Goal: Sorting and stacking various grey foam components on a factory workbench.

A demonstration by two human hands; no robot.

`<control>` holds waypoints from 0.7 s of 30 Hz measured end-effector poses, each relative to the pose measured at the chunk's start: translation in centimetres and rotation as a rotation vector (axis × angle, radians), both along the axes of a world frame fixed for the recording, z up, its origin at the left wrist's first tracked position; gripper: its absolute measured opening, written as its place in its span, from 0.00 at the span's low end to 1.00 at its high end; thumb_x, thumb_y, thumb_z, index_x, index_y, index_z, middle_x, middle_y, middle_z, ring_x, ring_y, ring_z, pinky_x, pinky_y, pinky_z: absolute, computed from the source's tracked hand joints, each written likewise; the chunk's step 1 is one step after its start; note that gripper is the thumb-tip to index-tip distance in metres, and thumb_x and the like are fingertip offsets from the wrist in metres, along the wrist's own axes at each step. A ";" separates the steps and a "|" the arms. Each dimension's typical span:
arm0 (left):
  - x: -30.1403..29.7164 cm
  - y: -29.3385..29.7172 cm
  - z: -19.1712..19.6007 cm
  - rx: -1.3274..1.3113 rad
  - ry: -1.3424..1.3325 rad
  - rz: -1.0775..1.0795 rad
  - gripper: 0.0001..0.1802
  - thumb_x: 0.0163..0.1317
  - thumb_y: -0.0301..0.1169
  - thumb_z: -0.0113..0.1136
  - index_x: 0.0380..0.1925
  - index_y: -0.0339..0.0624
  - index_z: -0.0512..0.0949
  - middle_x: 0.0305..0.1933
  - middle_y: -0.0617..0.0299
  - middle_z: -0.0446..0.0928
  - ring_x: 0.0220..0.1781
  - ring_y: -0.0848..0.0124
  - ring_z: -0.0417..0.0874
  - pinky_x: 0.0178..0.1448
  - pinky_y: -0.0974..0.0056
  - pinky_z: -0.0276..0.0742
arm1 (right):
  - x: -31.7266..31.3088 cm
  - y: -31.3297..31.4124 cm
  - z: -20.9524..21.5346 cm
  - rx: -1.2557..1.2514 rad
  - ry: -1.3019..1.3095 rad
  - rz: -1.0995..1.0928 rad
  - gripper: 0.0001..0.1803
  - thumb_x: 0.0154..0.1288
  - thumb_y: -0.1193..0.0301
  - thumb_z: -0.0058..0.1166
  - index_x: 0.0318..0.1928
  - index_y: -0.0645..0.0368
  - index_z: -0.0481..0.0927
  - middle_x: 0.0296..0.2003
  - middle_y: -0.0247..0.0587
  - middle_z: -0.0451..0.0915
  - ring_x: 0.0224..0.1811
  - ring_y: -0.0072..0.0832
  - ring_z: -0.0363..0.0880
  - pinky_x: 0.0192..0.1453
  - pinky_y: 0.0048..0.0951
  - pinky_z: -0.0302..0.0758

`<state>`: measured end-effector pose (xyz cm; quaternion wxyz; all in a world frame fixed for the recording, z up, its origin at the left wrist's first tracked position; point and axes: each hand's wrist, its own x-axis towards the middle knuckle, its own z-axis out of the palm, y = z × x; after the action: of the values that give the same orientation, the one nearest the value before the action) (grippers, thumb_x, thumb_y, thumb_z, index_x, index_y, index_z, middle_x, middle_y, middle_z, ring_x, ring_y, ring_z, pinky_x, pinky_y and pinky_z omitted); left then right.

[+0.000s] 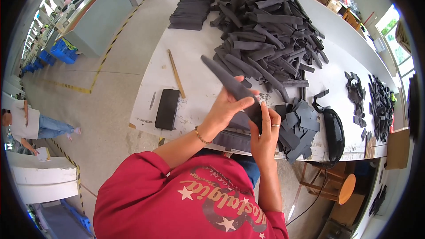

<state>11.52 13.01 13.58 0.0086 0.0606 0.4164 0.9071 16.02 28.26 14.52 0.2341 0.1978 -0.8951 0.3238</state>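
Note:
A long dark grey strip of soft material (223,76) sticks up and to the left over the white table (195,84). My left hand (230,106) grips its middle, a bead bracelet on the wrist. My right hand (264,135), wearing a ring, pinches the strip's lower end. Just right of my hands lies a loose stack of small dark grey square pieces (297,128). Under my hands, at the table's near edge, rests a flat dark grey piece (232,140).
A big heap of long dark strips (270,31) fills the table's far side, a neat stack (191,12) to its left. A black phone (167,109), a wooden stick (176,73), a black pouch (334,130) and small dark scraps (380,106) also lie there. A person sits on the floor at the left.

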 end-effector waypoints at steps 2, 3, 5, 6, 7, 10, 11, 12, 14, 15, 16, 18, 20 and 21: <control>-0.1 0.2 0.2 0.029 -0.060 -0.035 0.21 0.67 0.27 0.59 0.57 0.36 0.66 0.51 0.49 0.80 0.57 0.57 0.80 0.65 0.55 0.72 | 0.2 -1.1 -0.2 -0.191 -0.085 0.089 0.34 0.55 0.79 0.63 0.64 0.61 0.67 0.52 0.53 0.70 0.50 0.49 0.71 0.54 0.45 0.70; -0.2 0.3 -0.8 0.086 -0.051 -0.123 0.17 0.68 0.28 0.57 0.54 0.36 0.69 0.49 0.49 0.80 0.58 0.57 0.80 0.65 0.56 0.72 | 0.3 -1.4 -0.2 -0.171 -0.044 0.076 0.30 0.55 0.79 0.64 0.59 0.62 0.68 0.51 0.55 0.71 0.50 0.51 0.72 0.53 0.45 0.72; 0.0 0.3 -0.9 0.025 0.019 -0.174 0.12 0.71 0.32 0.54 0.48 0.35 0.73 0.45 0.50 0.82 0.59 0.57 0.79 0.66 0.56 0.71 | 0.6 -0.6 -1.3 -0.138 -0.045 0.070 0.28 0.55 0.79 0.64 0.56 0.62 0.69 0.49 0.55 0.72 0.49 0.52 0.72 0.52 0.45 0.72; 0.4 1.0 -1.1 0.027 0.019 -0.171 0.12 0.71 0.32 0.54 0.48 0.35 0.73 0.45 0.50 0.82 0.59 0.57 0.79 0.66 0.56 0.71 | 0.9 -0.3 -1.4 -0.098 -0.053 0.049 0.25 0.56 0.79 0.64 0.54 0.63 0.70 0.48 0.55 0.73 0.48 0.53 0.73 0.51 0.46 0.73; 0.8 1.7 -1.4 0.027 -0.007 -0.195 0.12 0.71 0.32 0.53 0.48 0.35 0.73 0.46 0.50 0.82 0.60 0.57 0.78 0.67 0.55 0.70 | 0.8 -0.4 -1.3 -0.093 -0.010 0.062 0.23 0.56 0.79 0.64 0.51 0.63 0.70 0.46 0.54 0.74 0.46 0.53 0.74 0.48 0.46 0.73; 1.2 2.0 -1.0 0.140 -0.105 -0.215 0.12 0.72 0.33 0.52 0.47 0.35 0.74 0.46 0.50 0.81 0.61 0.59 0.78 0.68 0.54 0.69 | -0.6 -1.1 -0.7 -0.088 -0.006 0.157 0.24 0.54 0.79 0.65 0.51 0.64 0.70 0.45 0.55 0.74 0.46 0.52 0.75 0.48 0.45 0.74; 0.8 1.4 -1.3 0.127 -0.099 -0.192 0.12 0.72 0.33 0.52 0.46 0.36 0.74 0.46 0.50 0.81 0.61 0.59 0.77 0.67 0.54 0.70 | -0.5 -1.1 -0.4 -0.088 -0.005 0.160 0.24 0.54 0.79 0.65 0.51 0.64 0.70 0.45 0.55 0.74 0.46 0.52 0.75 0.48 0.45 0.74; 0.4 0.8 -1.4 0.115 -0.094 -0.168 0.12 0.72 0.34 0.51 0.46 0.36 0.75 0.46 0.50 0.81 0.61 0.60 0.77 0.67 0.54 0.70 | -0.1 -0.9 0.2 -0.057 -0.025 0.123 0.22 0.55 0.80 0.63 0.49 0.64 0.70 0.45 0.56 0.74 0.46 0.53 0.75 0.49 0.44 0.74; 0.1 0.2 -0.7 0.207 -0.129 -0.123 0.12 0.72 0.34 0.52 0.46 0.37 0.76 0.46 0.50 0.81 0.63 0.59 0.76 0.66 0.54 0.70 | 0.5 0.1 0.0 -0.049 -0.098 0.099 0.19 0.55 0.82 0.62 0.46 0.64 0.70 0.44 0.55 0.74 0.45 0.52 0.76 0.48 0.43 0.74; 0.2 0.2 -0.4 0.223 -0.121 -0.113 0.12 0.72 0.35 0.52 0.45 0.37 0.76 0.46 0.51 0.81 0.63 0.59 0.76 0.66 0.54 0.70 | 0.5 0.5 -0.1 -0.053 -0.112 0.122 0.18 0.55 0.81 0.62 0.45 0.64 0.70 0.43 0.55 0.74 0.44 0.52 0.76 0.47 0.42 0.74; 0.2 0.3 -0.4 0.239 -0.112 -0.104 0.12 0.72 0.35 0.52 0.45 0.37 0.76 0.46 0.51 0.81 0.63 0.58 0.76 0.66 0.54 0.70 | 0.4 0.6 -0.3 -0.058 -0.127 0.144 0.18 0.56 0.81 0.62 0.45 0.63 0.70 0.43 0.54 0.74 0.43 0.51 0.76 0.46 0.42 0.74; 0.9 1.8 -1.5 0.230 -0.091 -0.168 0.12 0.72 0.35 0.52 0.46 0.38 0.76 0.47 0.51 0.81 0.64 0.58 0.75 0.67 0.55 0.70 | -0.6 0.1 -0.2 -0.047 -0.109 0.182 0.17 0.56 0.81 0.62 0.44 0.63 0.70 0.43 0.54 0.74 0.42 0.50 0.76 0.45 0.42 0.74; 1.3 2.5 -2.1 0.315 -0.134 -0.200 0.13 0.71 0.35 0.53 0.46 0.38 0.76 0.49 0.51 0.81 0.63 0.58 0.76 0.67 0.56 0.70 | -0.8 -0.2 -0.1 -0.035 -0.091 0.216 0.17 0.56 0.81 0.62 0.44 0.63 0.70 0.43 0.53 0.74 0.41 0.49 0.76 0.44 0.42 0.75; 1.4 2.3 -2.1 0.313 -0.135 -0.199 0.13 0.71 0.35 0.53 0.46 0.38 0.76 0.49 0.51 0.81 0.63 0.58 0.76 0.67 0.56 0.70 | -0.6 -0.3 -0.1 -0.030 -0.097 0.206 0.17 0.56 0.80 0.62 0.44 0.62 0.70 0.42 0.52 0.74 0.42 0.50 0.76 0.43 0.43 0.75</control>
<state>12.94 15.30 11.46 0.1167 0.0413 0.2604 0.9575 15.37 27.98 14.41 0.1588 0.2693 -0.8754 0.3686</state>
